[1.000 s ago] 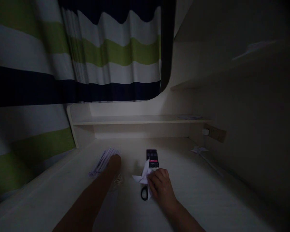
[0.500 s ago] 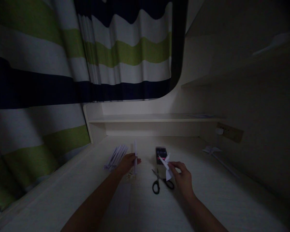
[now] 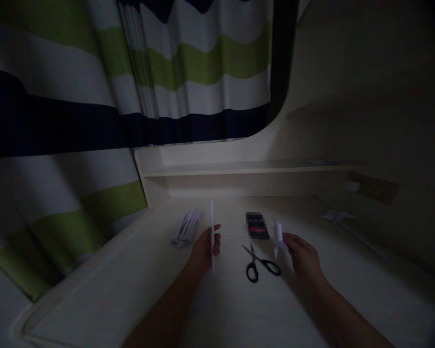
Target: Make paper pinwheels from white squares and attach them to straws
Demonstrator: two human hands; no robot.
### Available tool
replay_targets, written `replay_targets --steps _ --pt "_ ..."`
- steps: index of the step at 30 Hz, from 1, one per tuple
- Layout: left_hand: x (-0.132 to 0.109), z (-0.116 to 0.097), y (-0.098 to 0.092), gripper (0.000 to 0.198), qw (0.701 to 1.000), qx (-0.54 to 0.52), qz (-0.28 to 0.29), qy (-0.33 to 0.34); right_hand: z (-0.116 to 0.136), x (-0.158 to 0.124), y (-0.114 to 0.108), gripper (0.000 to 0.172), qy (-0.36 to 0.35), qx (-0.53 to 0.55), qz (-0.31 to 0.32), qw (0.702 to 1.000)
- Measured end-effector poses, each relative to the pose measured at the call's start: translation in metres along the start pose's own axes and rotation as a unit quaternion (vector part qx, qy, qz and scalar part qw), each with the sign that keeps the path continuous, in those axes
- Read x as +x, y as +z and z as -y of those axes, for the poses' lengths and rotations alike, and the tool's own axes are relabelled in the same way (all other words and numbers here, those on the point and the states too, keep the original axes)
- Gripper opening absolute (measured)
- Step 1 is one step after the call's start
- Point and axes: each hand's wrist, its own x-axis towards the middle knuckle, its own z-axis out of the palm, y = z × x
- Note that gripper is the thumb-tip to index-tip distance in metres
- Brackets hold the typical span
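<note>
Paper stick (image 3: 212,212), best pinched mid-length as my left hand (image 3: 203,247) does, and folded paper (image 3: 277,232), edge-pinched by my right hand (image 3: 305,256), look light, crushable.

Left grip (image 3: 204,247): bare hand, bare wrist. Right grip (image 3: 305,256): same. Left forearm (image 3: 168,302) and right forearm (image 3: 342,309) bare out to bottom of view, both tapering wristward. Finer detail, nails included, lost in dim light.

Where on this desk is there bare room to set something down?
Bare desk shows between the forearms, nearer than the scissors; also between the phone and the paper stick in the left hand. Crowded: around scissors and phone, with folded paper in the right hand close by.
</note>
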Motion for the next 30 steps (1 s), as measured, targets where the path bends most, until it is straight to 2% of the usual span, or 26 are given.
replay_targets --steps 4,9,15,18,21,26,30 --pt "-0.006 0.003 0.006 0.030 0.999 0.016 0.032 0.025 -0.001 -0.002 0.001 0.020 0.021 0.015 0.007 1.000" --pt "-0.012 0.006 0.012 0.023 0.996 -0.011 0.088 -0.012 0.001 -0.006 0.004 0.018 0.035 0.011 0.017 0.999" --pt "-0.015 0.008 0.017 0.016 0.996 -0.051 0.068 -0.031 0.005 -0.012 0.007 0.019 0.023 0.008 0.045 0.999" --pt "-0.017 0.008 0.019 0.016 0.998 -0.023 0.045 -0.036 0.008 -0.016 0.009 0.019 0.025 0.005 0.058 0.998" --pt "-0.019 0.009 0.021 0.016 0.999 0.009 0.042 -0.013 0.014 -0.020 0.012 0.018 0.029 0.004 0.065 0.997" --pt "-0.024 0.012 0.027 0.023 0.992 0.092 0.091 0.009 0.030 -0.034 0.019 0.019 0.038 0.039 0.061 0.997" --pt "-0.031 0.020 0.035 0.038 0.979 0.158 0.124 -0.029 0.041 -0.044 0.024 0.022 0.036 0.082 0.062 0.994"
